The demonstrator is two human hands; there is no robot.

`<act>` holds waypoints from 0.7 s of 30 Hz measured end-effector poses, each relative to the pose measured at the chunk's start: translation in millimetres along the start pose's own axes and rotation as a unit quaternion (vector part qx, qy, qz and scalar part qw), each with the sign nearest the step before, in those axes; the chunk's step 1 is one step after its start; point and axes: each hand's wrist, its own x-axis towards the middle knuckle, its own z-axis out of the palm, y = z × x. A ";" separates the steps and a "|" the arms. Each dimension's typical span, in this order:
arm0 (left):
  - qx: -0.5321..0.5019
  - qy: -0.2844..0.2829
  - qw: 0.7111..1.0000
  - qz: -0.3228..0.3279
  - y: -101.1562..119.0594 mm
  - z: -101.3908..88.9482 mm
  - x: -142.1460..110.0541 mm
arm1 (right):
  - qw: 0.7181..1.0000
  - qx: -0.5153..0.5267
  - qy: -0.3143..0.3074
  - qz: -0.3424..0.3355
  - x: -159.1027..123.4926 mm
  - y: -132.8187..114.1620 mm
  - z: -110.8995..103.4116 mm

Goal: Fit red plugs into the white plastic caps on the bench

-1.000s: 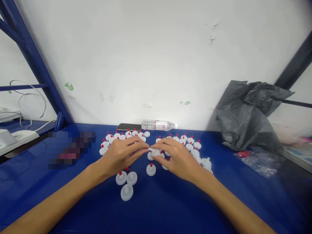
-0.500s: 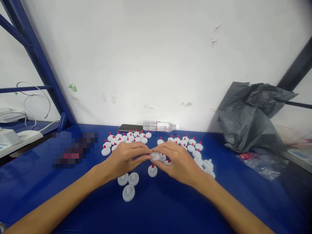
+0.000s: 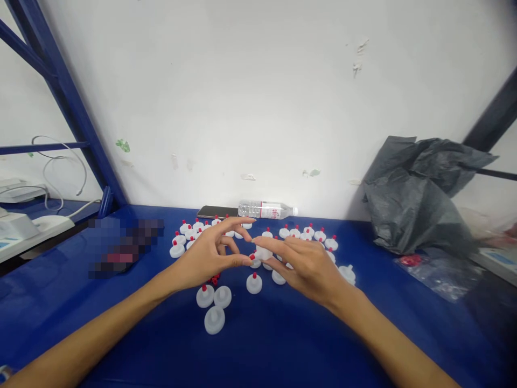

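Many small white caps with red plugs (image 3: 319, 235) stand in rows on the blue table (image 3: 262, 345). My right hand (image 3: 309, 265) hovers above them and pinches one white cap (image 3: 264, 253) between thumb and fingers. My left hand (image 3: 208, 253) faces it from the left with index finger and thumb spread apart; its thumb tip is close to that cap and holds nothing. Just below the hands stand a plugged cap (image 3: 254, 283), another plugged cap (image 3: 204, 296) and two plain white caps (image 3: 214, 319). A few loose red plugs (image 3: 214, 279) lie under my left palm.
A dark phone (image 3: 216, 211) and a lying water bottle (image 3: 267, 209) rest against the white wall. A crumpled black plastic bag (image 3: 416, 199) and a clear bag with red pieces (image 3: 434, 269) sit at the right. A blue rack post (image 3: 76, 124) and cables (image 3: 60, 167) are at the left.
My left hand has let go of the cap and spread its fingers. My right hand has lifted slightly, keeping the cap.
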 end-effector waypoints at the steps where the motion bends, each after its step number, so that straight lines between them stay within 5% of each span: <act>1: 0.003 -0.007 1.000 -0.003 -2.3 -0.2 0.5 | 1.000 0.003 -0.001 -0.005 -0.5 -0.5 0.3; 10: -0.068 -0.143 0.987 -0.020 11.1 5.0 -4.1 | 0.998 0.051 -0.016 -0.031 -0.6 -19.2 4.4; 21: -0.122 -0.153 0.978 -0.075 8.1 11.2 -4.5 | 0.998 0.053 -0.046 0.006 -3.3 -21.0 10.4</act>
